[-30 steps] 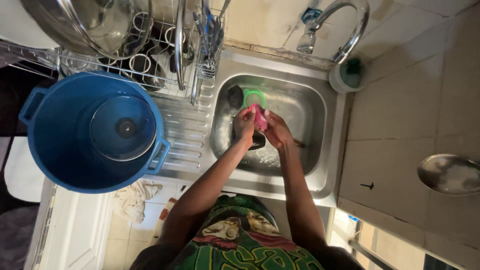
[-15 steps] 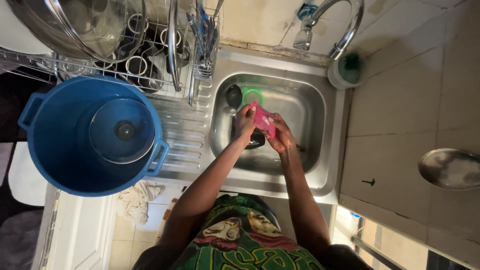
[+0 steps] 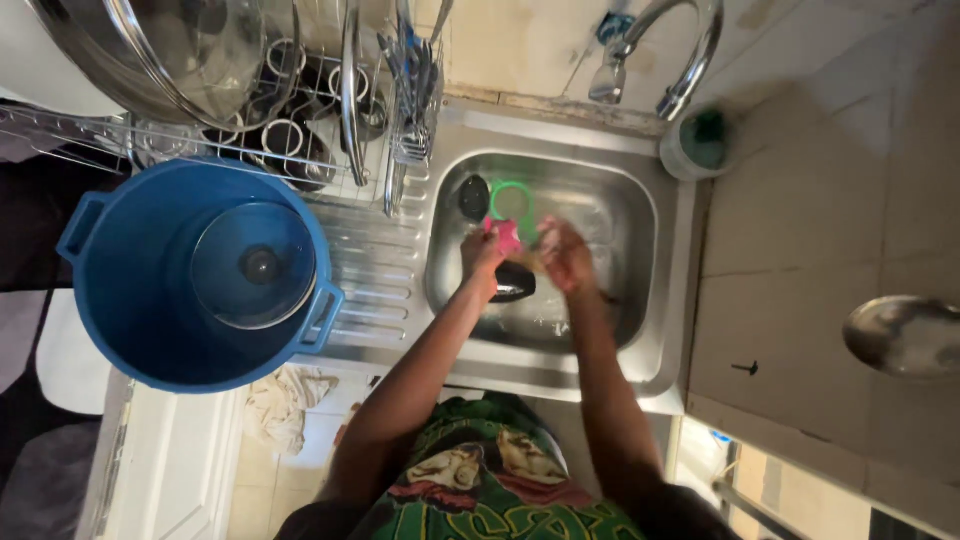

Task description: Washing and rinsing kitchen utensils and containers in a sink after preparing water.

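Both my hands are inside the steel sink [image 3: 640, 330]. My left hand [image 3: 482, 252] grips a small pink object [image 3: 505, 236], likely a sponge or cloth. My right hand [image 3: 565, 255] is blurred beside it, fingers curled; whether it holds anything I cannot tell. A dark shiny item [image 3: 512, 283] lies in the basin just under my left hand. A green ring-shaped piece [image 3: 511, 200] and a black round piece [image 3: 474, 196] sit at the basin's far side.
A blue bucket [image 3: 130, 300] with a glass lid [image 3: 252, 265] inside stands left on the drainboard. A dish rack [image 3: 300, 110] with a steel bowl, cups and cutlery is behind it. The tap [image 3: 672, 50], a green-filled cup [image 3: 700, 142] and a steel plate [image 3: 905, 335] lie right.
My hands have parted slightly and the pink object has shifted left with my left hand; my right hand is blurred from motion.
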